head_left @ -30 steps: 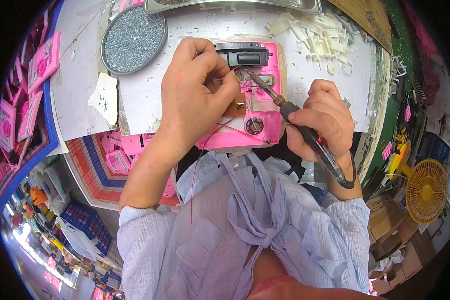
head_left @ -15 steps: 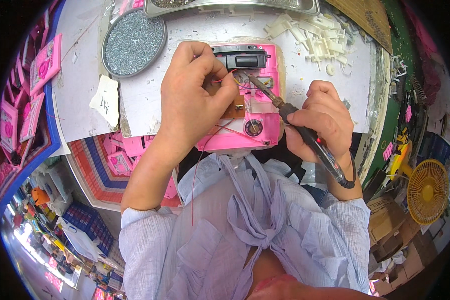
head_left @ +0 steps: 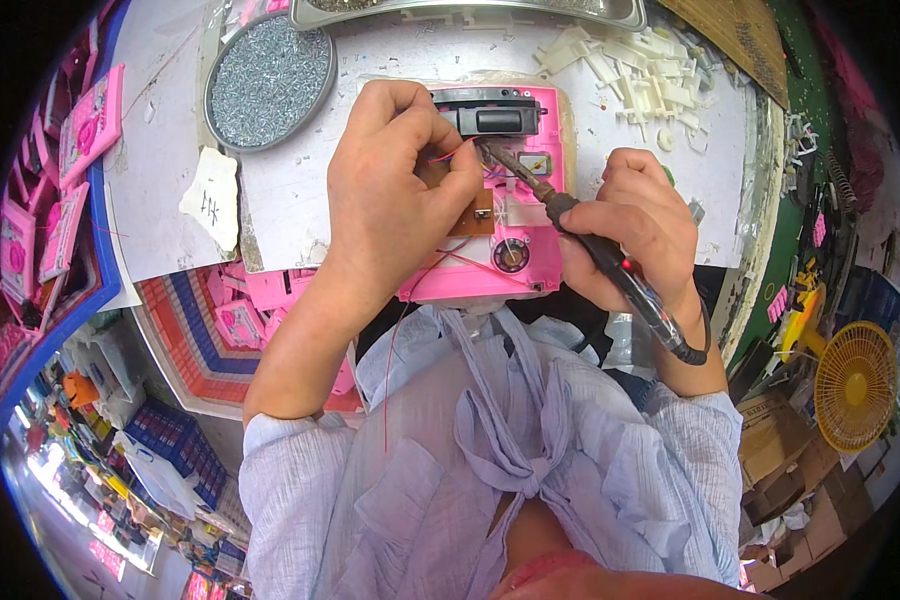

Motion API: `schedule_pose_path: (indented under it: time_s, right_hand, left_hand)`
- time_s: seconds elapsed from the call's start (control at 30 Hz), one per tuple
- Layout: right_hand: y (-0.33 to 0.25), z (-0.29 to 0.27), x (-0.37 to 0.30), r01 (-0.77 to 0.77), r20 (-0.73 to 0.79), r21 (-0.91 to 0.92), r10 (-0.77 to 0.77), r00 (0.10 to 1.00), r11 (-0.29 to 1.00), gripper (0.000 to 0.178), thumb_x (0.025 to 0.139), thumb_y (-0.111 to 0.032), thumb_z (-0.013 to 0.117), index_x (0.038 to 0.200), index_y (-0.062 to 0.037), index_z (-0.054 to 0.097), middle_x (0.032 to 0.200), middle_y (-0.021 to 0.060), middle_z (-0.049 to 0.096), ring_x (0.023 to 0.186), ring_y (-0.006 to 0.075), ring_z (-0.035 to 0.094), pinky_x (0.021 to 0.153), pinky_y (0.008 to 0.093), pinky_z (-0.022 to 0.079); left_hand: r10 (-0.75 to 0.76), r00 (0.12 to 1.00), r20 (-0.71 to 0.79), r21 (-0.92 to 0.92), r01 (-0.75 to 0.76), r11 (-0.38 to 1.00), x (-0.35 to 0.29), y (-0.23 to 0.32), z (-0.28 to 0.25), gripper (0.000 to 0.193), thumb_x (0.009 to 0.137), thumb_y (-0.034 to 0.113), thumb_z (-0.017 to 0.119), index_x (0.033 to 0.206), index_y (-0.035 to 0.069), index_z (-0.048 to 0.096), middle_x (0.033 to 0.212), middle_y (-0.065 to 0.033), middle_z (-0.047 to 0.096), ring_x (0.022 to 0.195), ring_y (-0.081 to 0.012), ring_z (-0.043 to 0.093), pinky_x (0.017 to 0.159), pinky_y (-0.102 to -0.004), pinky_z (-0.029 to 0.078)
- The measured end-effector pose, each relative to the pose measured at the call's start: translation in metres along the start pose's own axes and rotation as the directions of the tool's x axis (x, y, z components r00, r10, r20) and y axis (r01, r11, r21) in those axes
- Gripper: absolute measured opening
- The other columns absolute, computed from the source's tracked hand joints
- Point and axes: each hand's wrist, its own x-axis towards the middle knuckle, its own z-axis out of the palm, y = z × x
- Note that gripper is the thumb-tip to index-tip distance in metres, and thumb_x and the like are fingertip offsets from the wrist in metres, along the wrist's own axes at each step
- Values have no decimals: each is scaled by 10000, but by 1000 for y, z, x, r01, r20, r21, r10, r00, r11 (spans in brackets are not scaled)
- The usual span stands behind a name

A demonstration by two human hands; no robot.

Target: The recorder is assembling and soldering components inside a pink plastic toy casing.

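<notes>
In front of me lies an open pink plastic case (head_left: 548, 225), its inside facing up. My left hand (head_left: 402, 185) is over its left part, thumb and forefinger pinched on a thin red wire (head_left: 448, 155). My right hand (head_left: 638, 225) grips a black soldering iron (head_left: 595, 248) like a pen. The iron's tip reaches the wires just beside my left fingertips; whether it touches them I cannot tell. A black part (head_left: 495, 121) fills the case's far end. Partly behind my left hand is a brown circuit board (head_left: 478, 215), with a small round disc (head_left: 511, 256) nearer me.
A round dish of small screws (head_left: 272, 85) stands far left, near a torn white piece (head_left: 210, 200). Loose white plastic parts (head_left: 650, 85) lie far right, below a metal tray (head_left: 470, 18). Pink pieces fill a crate (head_left: 195, 335) at left. A yellow fan (head_left: 855, 385) is at right.
My right hand has moved slightly left with the soldering iron, bringing the tip closer to my left fingertips. My left hand keeps its pinch on the wire.
</notes>
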Motion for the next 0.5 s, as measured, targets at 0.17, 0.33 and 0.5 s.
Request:
schedule_pose_path:
  time_s: [0.17,0.33,0.5]
  right_hand:
    - [0,0,2,3,3,2,-3,1000,1000,378,561,49,755,923,-43,698,687,24,620,570,216,539,656,351,456]
    - [1,-1,1,5,1,-3,-5,1000,1000,370,569,44,752,926,-36,698,681,29,614,568,221,526,658,355,459]
    - [3,-1,1,26,-10,-3,-26,1000,1000,368,570,43,750,926,-34,699,682,31,611,566,222,517,655,356,460]
  left_hand:
    - [42,999,-17,13,-42,999,0,-3,1,118,746,29,764,791,4,658,975,-110,586,768,-240,632,672,-347,536]
    - [53,998,-27,14,-53,998,-1,-2,2,116,741,24,758,795,2,657,976,-107,589,741,-238,632,656,-347,536]
    - [59,997,-40,7,-59,998,-1,-2,3,118,740,24,754,794,0,651,973,-99,591,708,-234,630,634,-346,533]
